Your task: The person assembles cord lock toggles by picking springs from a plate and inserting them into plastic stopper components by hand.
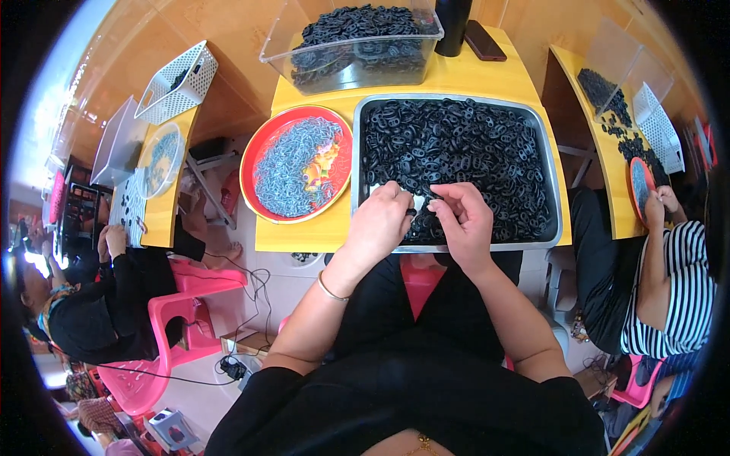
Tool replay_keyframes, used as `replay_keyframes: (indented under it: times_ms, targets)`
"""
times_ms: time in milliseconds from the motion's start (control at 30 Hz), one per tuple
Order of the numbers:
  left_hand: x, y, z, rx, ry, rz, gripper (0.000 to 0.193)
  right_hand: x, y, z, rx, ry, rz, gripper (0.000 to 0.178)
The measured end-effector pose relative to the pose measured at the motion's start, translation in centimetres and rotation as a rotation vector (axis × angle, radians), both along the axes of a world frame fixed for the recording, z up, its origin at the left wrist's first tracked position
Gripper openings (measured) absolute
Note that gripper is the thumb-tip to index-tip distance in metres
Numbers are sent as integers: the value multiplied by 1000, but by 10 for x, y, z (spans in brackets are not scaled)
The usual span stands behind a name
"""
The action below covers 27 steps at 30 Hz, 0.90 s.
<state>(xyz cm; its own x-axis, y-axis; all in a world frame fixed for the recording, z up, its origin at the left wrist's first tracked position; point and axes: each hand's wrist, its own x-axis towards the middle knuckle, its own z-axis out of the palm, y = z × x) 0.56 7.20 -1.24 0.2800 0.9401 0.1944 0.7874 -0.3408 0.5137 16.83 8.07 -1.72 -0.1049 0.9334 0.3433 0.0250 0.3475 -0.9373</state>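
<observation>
A metal tray [553,152] is heaped with small black oval pieces with holes [464,144]. Over its near edge my two hands almost meet. My left hand [384,219] is closed, fingers curled, and what it grips is hidden. The thumb and forefinger of my right hand [465,226] come together around a small dark piece, probably one of the black oval ones. A patch of pale tray bottom shows between the hands. Left of the tray, a red round dish [249,163] holds many small silvery metal pieces [285,171] and a colourful printed patch.
Behind the tray stands a clear plastic bin [350,76] of black pieces, beside a dark cylinder [452,26] and a phone [485,41]. People work at yellow tables on both sides, near a white basket [179,83] and a pink chair [163,319]. Cables [258,285] lie on the floor.
</observation>
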Motion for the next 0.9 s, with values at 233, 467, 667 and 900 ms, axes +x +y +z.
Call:
replay_keyframes:
  times_ms: [233,467,667,900]
  targets:
    - [-2,0,6,-155,-252,39,18,0,0,2,42,-23,-11,15]
    - [-8,5,1,-238,-1004,-23,19,0,-1,2,76,-71,7,15]
    - [-8,4,-2,-470,-1375,-53,24,-2,-3,3,-38,-10,40,17]
    - [-10,5,-7,-503,-1367,-57,32,-1,-2,1,-72,-1,66,15]
